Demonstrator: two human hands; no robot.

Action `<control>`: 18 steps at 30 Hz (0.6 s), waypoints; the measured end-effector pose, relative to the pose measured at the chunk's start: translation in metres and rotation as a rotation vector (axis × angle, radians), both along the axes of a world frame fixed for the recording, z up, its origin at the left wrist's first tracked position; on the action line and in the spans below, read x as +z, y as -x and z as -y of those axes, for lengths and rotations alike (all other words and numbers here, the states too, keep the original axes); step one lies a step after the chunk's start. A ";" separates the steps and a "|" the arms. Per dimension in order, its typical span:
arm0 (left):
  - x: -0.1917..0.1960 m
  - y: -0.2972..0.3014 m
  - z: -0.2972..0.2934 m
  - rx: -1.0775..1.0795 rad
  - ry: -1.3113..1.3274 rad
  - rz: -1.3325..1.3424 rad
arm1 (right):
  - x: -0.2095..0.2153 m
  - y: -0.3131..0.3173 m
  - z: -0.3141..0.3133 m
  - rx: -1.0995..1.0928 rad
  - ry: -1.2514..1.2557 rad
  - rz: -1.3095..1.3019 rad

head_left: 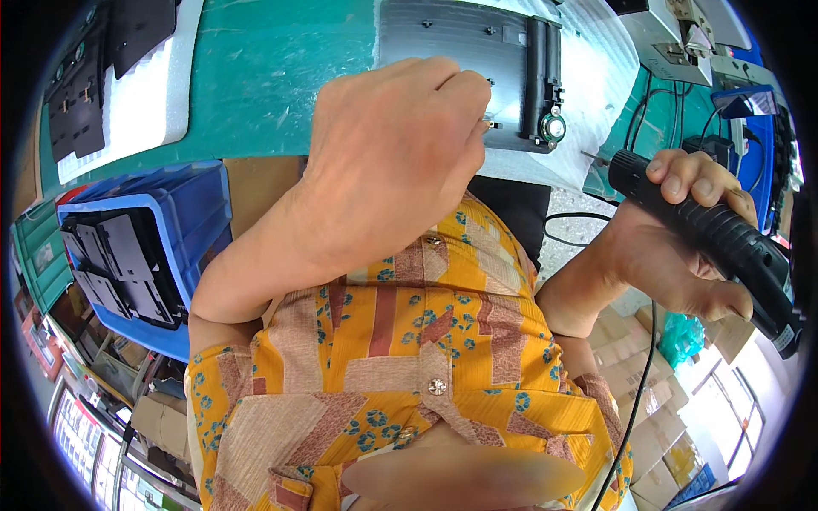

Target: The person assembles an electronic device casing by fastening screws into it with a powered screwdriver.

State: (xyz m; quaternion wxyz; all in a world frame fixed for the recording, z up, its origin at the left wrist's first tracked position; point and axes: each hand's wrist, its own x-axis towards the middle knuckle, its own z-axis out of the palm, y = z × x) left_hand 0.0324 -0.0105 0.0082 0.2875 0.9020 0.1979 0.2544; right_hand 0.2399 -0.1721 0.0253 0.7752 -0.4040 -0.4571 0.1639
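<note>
Well left of a black rectangular plastic panel, thin black moulded plates lie on a white foam sheet, whose soft, grainy surface probably guards them from scratches on the glossy green tabletop. Lower, still left of the panel, a ribbed blue plastic crate holds matching black plates stacked on edge, likely to save space. The person's left hand is curled over the panel's near left part, seemingly steadying it; a tiny brass-coloured piece shows by the fingertips, though whether they pinch it cannot be told. The panel, smooth and ridged at its right end, rests on translucent white padding. Right of the panel, the right hand wraps a ribbed black cylindrical power screwdriver, its slim metal bit angled toward the panel but apart from it.
</note>
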 end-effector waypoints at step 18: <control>0.007 -0.003 -0.010 -0.042 0.036 -0.095 | 0.000 0.005 -0.005 -0.034 -0.004 -0.029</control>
